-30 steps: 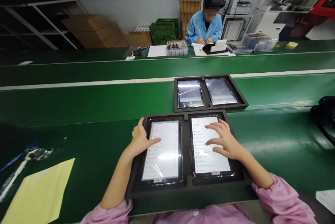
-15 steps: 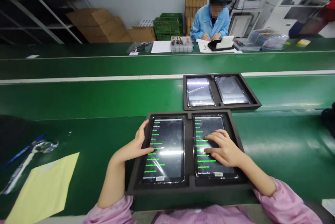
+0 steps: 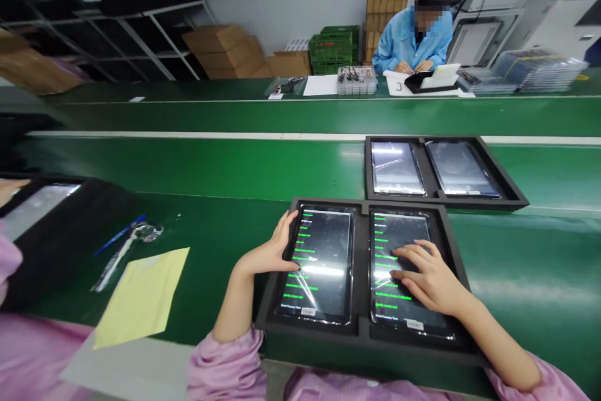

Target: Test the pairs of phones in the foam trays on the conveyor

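Observation:
Two tablets lie side by side in a black foam tray [image 3: 364, 263] in front of me. The left tablet [image 3: 323, 244] and the right tablet [image 3: 404, 232] both show a list of mostly green text lines on a dark screen. My left hand [image 3: 272, 251] is at the left tablet's edge, fingers spread along the tray's side and thumb on the screen. Over the right tablet is my right hand [image 3: 429, 279], its fingers stretched out and fingertips at the screen. Neither hand grasps anything. A small white label sits near the bottom of each tablet.
Behind, a second foam tray [image 3: 436, 201] holds two tablets with pale screens. Yellow paper [image 3: 143, 298], a blue pen [image 3: 119, 235] and a clear-wrapped item lie on the left. Another person in pink is at far left. Across the belt sits a co-worker [image 3: 413, 38] in blue.
The view has turned left, so the scene sits further right and a neighbouring person's pink sleeve appears. Both hands stay at the same tablets, with little shift in finger position.

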Demonstrator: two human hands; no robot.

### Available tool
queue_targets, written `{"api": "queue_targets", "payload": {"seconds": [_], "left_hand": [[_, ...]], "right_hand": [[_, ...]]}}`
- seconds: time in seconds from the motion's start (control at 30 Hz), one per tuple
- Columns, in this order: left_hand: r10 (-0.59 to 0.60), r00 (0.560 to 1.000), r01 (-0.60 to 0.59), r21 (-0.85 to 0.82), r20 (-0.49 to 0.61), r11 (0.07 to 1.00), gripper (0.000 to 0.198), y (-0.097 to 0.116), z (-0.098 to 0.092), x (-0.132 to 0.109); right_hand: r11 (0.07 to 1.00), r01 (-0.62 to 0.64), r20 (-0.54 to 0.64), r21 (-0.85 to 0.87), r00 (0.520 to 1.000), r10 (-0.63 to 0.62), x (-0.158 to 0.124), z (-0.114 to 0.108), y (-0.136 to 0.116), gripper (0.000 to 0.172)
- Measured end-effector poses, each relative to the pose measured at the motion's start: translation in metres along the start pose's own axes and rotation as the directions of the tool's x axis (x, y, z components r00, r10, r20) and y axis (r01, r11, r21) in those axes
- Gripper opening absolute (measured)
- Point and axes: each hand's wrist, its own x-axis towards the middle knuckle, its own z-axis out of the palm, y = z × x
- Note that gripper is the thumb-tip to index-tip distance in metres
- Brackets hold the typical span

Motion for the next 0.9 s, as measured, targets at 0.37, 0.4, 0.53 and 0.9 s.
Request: {"api": "queue_targets", "payload": {"seconds": [0.37,0.4,0.53,0.9], "left_hand": [[-0.106,0.992,0.101,-0.064,-0.07,0.993,0.113,0.003,0.004,0.003],[-0.106,0.992,0.102,-0.056,-0.073,0.993,0.113,0.003,0.004,0.003],[-0.11,0.988,0.106,-0.047,-0.104,0.993,0.108,0.003,0.005,0.003],[-0.196,0.969,0.182,-0.099,-0.152,0.978,0.087,0.001,0.012,0.007]], "right_hand": [[0.972,-0.225,-0.241,0.071,0.942,0.236,-0.008,-0.003,0.015,0.047],[0.971,-0.227,-0.24,0.075,0.941,0.239,-0.008,-0.003,0.015,0.048],[0.972,-0.218,-0.263,0.086,0.936,0.234,-0.006,-0.003,0.013,0.049],[0.982,-0.179,-0.121,0.059,0.975,0.185,-0.006,0.0,0.013,0.052]]}}
